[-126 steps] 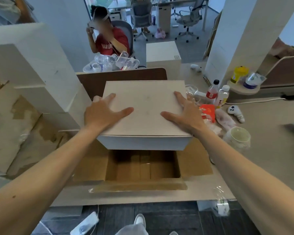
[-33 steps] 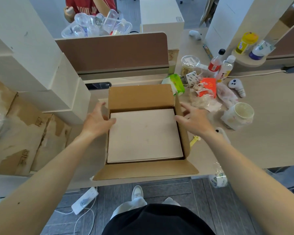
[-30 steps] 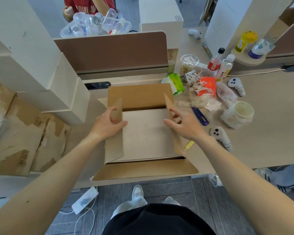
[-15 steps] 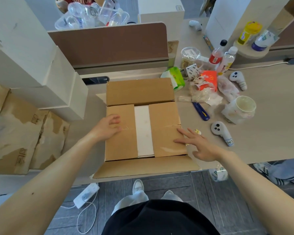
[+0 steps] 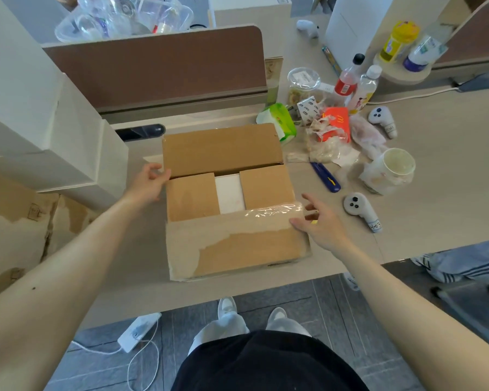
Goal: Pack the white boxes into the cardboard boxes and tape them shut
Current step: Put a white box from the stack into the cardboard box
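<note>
A cardboard box (image 5: 249, 249) stands on the desk in front of me. Its two side flaps lie folded in, and the near flap, with old clear tape along its edge, lies over them. The far flap (image 5: 220, 149) stands raised. A strip of the white box (image 5: 228, 193) inside shows through the gap between the side flaps. My left hand (image 5: 150, 183) rests at the box's left side, thumb touching the far flap's lower left corner. My right hand (image 5: 316, 221) has its fingers spread and touches the near flap's right end.
Stacked white boxes (image 5: 40, 108) fill the left, with flattened cardboard (image 5: 12, 221) below them. A brown divider (image 5: 158, 66) runs behind the box. To the right lie a blue utility knife (image 5: 325, 176), two white controllers (image 5: 362, 211), a cup (image 5: 390, 170), bottles and snack wrappers.
The near flap has been folded up over the side flaps. My left hand has moved from the left side flap to the far flap's corner. My right hand rose to the near flap's right end.
</note>
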